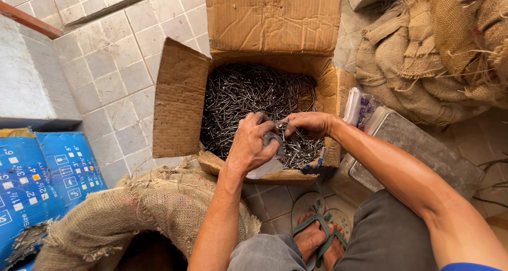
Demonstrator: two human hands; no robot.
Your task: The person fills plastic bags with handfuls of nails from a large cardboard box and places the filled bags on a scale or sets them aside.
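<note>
An open cardboard box on the tiled floor is full of dark steel nails. Over its near edge my left hand grips a clear plastic bag that hangs below my palm. My right hand pinches a small bunch of nails right at the bag's mouth, touching my left fingers.
A burlap sack lies at the lower left, more burlap sacks at the upper right. Blue printed cartons stand at the left. A metal tin and a plastic packet sit right of the box. My sandalled feet are below.
</note>
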